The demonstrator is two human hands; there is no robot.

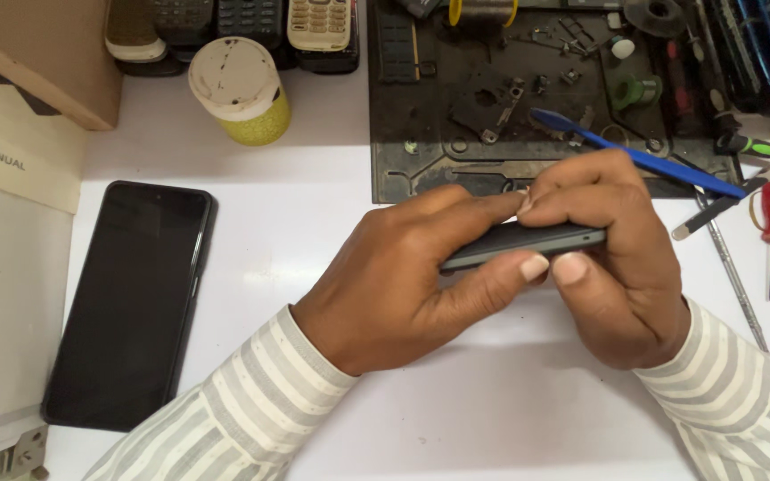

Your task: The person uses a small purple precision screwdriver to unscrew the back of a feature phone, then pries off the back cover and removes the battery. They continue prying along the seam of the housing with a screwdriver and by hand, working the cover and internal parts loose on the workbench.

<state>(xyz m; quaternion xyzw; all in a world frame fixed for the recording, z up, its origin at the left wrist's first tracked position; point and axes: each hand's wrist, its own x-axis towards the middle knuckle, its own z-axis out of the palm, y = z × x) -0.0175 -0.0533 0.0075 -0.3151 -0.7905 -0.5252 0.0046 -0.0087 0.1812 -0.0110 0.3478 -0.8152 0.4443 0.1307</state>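
Both hands are clenching a slim dark grey slab-shaped phone body edge-on over the white table: the left hand from 8 o'clock, the right hand from 4 o'clock. Judging by this, they are pressing or prising along its top seam; next calls for steady thumb pressure. A black glass-fronted smartphone is lying at 9 o'clock.

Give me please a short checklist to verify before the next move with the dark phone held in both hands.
1. Both hands grip the dark phone: ok. Left hand and right hand pinch it edge-on above the white table.
2. Thumbs support the lower edge: ok.
3. Blue tool within reach: ok, it lies just behind the right hand.
4. Second phone apart from the hands: ok, flat at the left.
5. Yellow cup away from the hands: ok.
6. Phone's seam or cover already open: cannot tell, fingers hide it.
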